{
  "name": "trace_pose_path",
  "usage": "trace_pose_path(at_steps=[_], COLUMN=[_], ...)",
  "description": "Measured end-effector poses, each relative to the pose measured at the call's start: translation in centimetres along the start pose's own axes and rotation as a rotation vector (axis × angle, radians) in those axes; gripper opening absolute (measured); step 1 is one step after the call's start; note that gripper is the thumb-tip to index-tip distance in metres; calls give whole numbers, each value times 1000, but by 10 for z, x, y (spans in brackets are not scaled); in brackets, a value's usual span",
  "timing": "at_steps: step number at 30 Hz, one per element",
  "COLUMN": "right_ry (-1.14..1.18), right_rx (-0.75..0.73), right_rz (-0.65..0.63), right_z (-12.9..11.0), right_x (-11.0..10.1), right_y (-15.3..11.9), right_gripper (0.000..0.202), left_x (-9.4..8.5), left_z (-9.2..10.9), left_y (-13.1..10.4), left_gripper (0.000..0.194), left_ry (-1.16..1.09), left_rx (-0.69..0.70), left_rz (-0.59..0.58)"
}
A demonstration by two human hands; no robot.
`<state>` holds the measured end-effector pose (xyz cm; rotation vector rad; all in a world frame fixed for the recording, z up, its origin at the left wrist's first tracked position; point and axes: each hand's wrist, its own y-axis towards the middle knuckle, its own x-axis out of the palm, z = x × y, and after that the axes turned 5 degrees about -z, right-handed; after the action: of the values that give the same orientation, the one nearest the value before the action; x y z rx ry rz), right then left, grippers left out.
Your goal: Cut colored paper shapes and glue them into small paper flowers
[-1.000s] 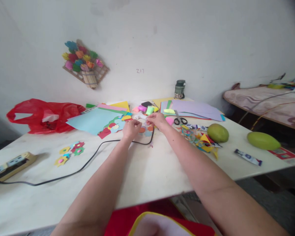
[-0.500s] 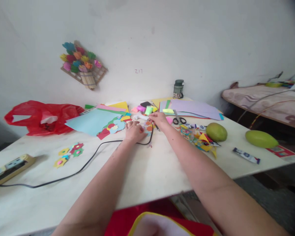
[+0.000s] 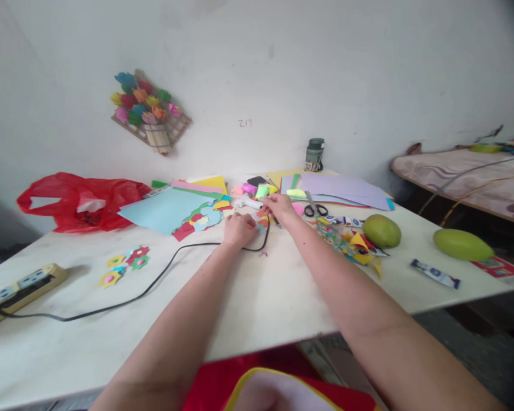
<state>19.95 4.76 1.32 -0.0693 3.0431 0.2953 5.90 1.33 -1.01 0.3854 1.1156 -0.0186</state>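
Note:
My left hand (image 3: 240,229) rests low on the table, fingers bent and a little apart, thumb side by small coloured paper cutouts (image 3: 262,222). No held object shows in it. Just right of it, my right hand (image 3: 280,208) has its fingertips pinched together at the handle end of a white glue gun (image 3: 245,202). What the pinch holds is too small to make out. A black cord (image 3: 197,245) runs from under the right fingers, past the left wrist, to a power strip (image 3: 29,285). Layered paper flower shapes (image 3: 199,220) lie left of my hands.
Scissors (image 3: 316,210), paper scraps (image 3: 355,245), two green fruits (image 3: 381,230) and a tube (image 3: 435,274) lie to the right. Paper sheets (image 3: 338,188) and bright clay packs (image 3: 262,190) are behind. A red plastic bag (image 3: 81,200) and paper flowers (image 3: 126,265) sit left.
The view has shifted slightly, moving everything a little to the right. My left hand's fingers have drawn in and look less spread. My right hand keeps its pinch by the glue gun.

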Motion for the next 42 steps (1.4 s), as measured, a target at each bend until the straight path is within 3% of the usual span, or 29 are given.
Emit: trace_pose_path(at_steps=[5,9,12,14,17,21,24,26,31,36,42], right_ry=[44,102,111,92,34,-6,1,23,63,-63,-56], right_rx=[9,7,-6,-9,3,4,-24,-34,10,-23,-73], right_rz=[98,125,108,72,27,27,22,28,49,34,5], right_z=[-1,-2,-2,-2,-1,4,8,10,9,12,20], right_x=[-5,-6,-5,-4,-3,-2,-2,-1,0,1,6], right_y=[0,2,2,1,-1,0,3,5,5,2,9], right_gripper=[13,12,13,11,24,29,17,10,15,27,8], left_x=[2,-3,-6,-6,-4,-3,-6,-7,-6,-4,-5], left_z=[0,0,-2,-6,-13,-19,-16,-15,-19,-25,-25], left_y=[1,1,2,4,8,9,7,6,5,1,-1], left_gripper=[7,17,23,19,11,21,30,34,32,30,34], left_ry=[-126,-257,-294,-327,-441,-811,-1175,-1294,-1385,-1403,-1449], left_rx=[-27,-93,-132,-163,-222,-274,-292,-288,-261,-211,-209], left_rz=[25,38,34,39,96,168,99,75,54,3,-46])
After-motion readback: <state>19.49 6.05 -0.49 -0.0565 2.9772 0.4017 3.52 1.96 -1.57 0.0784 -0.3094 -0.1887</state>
